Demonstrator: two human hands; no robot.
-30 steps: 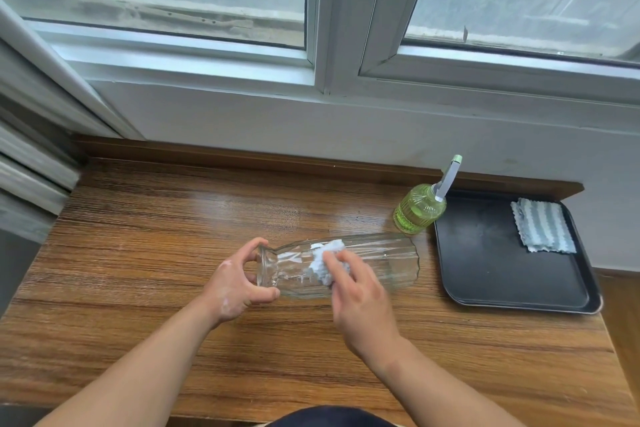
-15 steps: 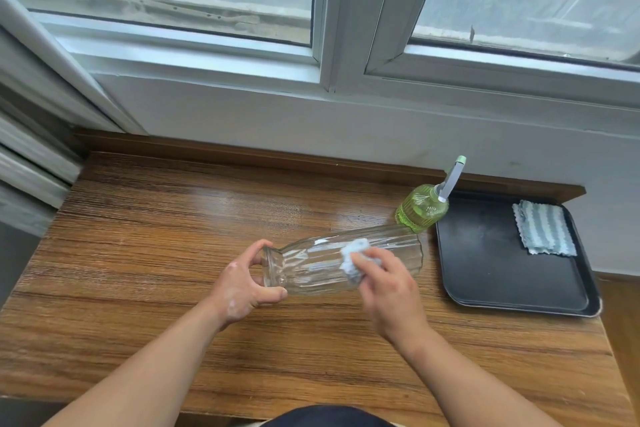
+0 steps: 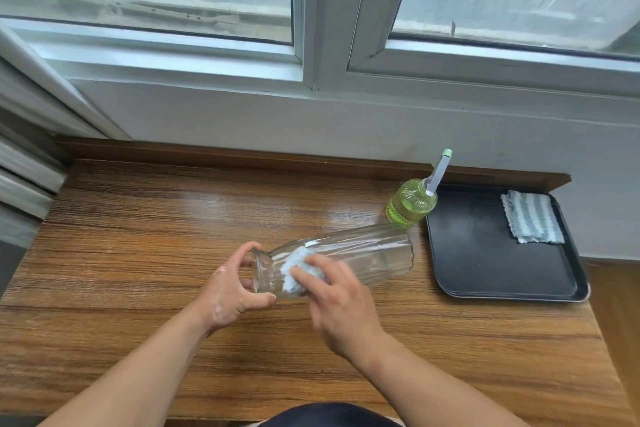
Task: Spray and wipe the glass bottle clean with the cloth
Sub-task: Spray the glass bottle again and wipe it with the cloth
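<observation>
A clear ribbed glass bottle (image 3: 367, 253) lies on its side over the wooden table, its open neck pointing left. My left hand (image 3: 230, 291) grips the neck end between thumb and fingers. My right hand (image 3: 341, 302) holds a small white cloth (image 3: 298, 265) and presses it against the bottle near the neck; this hand is motion-blurred. A green spray bottle (image 3: 412, 203) with a grey nozzle stands upright behind the glass bottle's base, at the tray's left edge.
A black tray (image 3: 485, 260) sits at the right of the table, with a folded striped cloth (image 3: 531, 217) in its far right corner. A wall and window frame rise directly behind the table (image 3: 156, 225). The table's left and front edges are in view.
My right hand slid the cloth leftward along the bottle, from near its middle toward the neck. The left hand kept its grip on the neck.
</observation>
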